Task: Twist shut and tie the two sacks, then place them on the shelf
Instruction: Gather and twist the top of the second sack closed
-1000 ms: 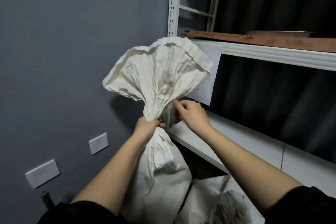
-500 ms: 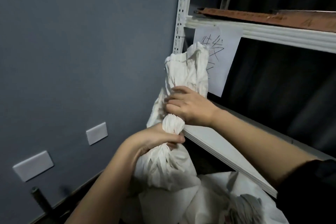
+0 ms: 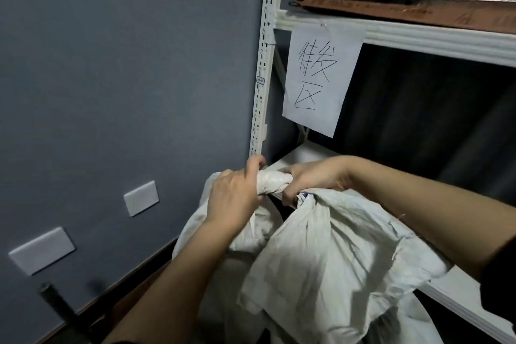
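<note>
A white woven sack (image 3: 329,268) stands in front of the white metal shelf (image 3: 446,288), its loose top flopped over toward me. Its neck (image 3: 272,183) is twisted into a thick rope lying sideways between my hands. My left hand (image 3: 234,198) grips the left end of that twist. My right hand (image 3: 310,176) grips the right end, fingers curled under it. More white sack cloth (image 3: 405,324) shows at the bottom right; whether it is the second sack I cannot tell.
The shelf's perforated upright (image 3: 264,64) runs up beside a grey wall (image 3: 125,78). A handwritten paper sign (image 3: 318,78) hangs from the upper shelf beam (image 3: 418,39), with a brown board (image 3: 405,12) on top. Wall plates (image 3: 141,198) and a dark post (image 3: 55,301) are at the left.
The sack's flared top was gathered and twisted. The neck has come down from upright to sideways, and both hands now hold it low by the shelf edge.
</note>
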Demonstrator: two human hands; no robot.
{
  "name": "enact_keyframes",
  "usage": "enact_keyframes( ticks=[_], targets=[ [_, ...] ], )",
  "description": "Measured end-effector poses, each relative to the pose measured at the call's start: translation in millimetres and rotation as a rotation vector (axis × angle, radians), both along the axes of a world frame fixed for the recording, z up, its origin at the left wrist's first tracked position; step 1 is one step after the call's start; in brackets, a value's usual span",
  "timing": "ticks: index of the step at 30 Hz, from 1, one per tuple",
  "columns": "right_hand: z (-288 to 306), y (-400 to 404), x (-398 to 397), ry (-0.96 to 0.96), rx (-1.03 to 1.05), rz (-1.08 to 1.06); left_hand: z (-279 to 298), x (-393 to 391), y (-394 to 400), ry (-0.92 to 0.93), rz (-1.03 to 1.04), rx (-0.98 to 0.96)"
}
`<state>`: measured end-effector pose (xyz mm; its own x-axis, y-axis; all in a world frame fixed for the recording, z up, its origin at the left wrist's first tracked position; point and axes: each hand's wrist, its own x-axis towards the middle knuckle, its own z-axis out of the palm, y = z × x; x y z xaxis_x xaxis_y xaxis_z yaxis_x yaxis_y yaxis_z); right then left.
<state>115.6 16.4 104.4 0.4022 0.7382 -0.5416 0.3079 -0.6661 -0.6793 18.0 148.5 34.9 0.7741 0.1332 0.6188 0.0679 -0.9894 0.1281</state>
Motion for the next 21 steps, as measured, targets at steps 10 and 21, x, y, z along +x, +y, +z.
enact_keyframes(
  ticks=[10, 21],
  targets=[
    [-4, 4, -6, -0.137, -0.079, 0.037, -19, 5, 14, -0.123, -0.103, 0.208],
    [-14, 23, -60, -1.642, 0.514, 0.166, -15, 15, 33, 0.137, 0.099, -0.986]
  ],
)
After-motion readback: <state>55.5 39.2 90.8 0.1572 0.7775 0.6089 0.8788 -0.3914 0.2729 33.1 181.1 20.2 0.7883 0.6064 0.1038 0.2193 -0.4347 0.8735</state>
